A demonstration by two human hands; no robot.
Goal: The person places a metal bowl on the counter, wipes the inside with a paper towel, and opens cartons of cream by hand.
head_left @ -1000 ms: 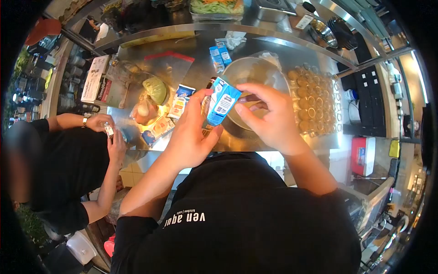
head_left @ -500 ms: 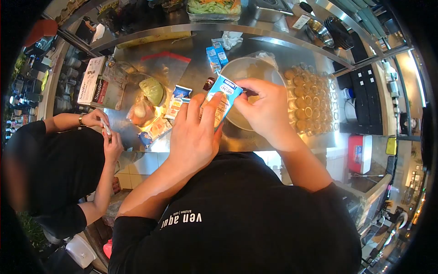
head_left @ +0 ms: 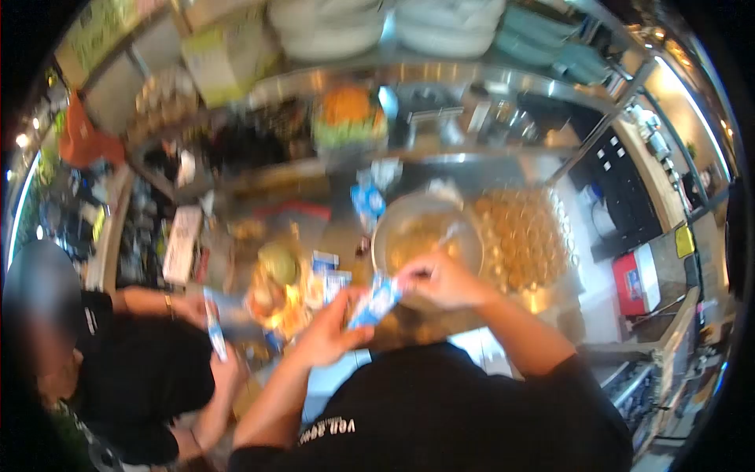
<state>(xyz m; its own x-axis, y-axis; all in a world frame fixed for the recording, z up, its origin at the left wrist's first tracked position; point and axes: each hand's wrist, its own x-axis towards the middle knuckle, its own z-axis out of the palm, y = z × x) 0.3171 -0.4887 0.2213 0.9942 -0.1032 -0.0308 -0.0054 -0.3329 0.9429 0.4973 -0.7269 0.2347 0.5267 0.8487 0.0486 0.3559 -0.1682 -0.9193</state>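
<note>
A blue and white cream carton (head_left: pixel 376 302) is held tilted between my two hands, blurred by motion. My left hand (head_left: pixel 326 337) grips its lower left side. At the upper right end, my right hand (head_left: pixel 442 280) has its fingers closed on the carton's corner; whether the corner is torn cannot be made out. Just beyond the hands stands a large round bowl (head_left: pixel 480 245), its contents smeared by blur. More blue cartons (head_left: pixel 367 201) lie behind the bowl's left side, and a small dark packet (head_left: pixel 362 247) is beside it.
Many small clear cups (head_left: pixel 519 236) stand right of the bowl. Left are blue and white packets (head_left: pixel 325 262), a green round vegetable (head_left: pixel 278 263) and a box (head_left: pixel 182 245). A co-worker (head_left: pixel 134 377) at my left holds a blue-white packet (head_left: pixel 215 326). A shelf with a vegetable tray (head_left: pixel 346 118) spans behind.
My view has tilted upward, bringing the upper shelf with stacked dishes into sight. Both hands still hold the carton. The co-worker's packet now shows more of its blue and white length.
</note>
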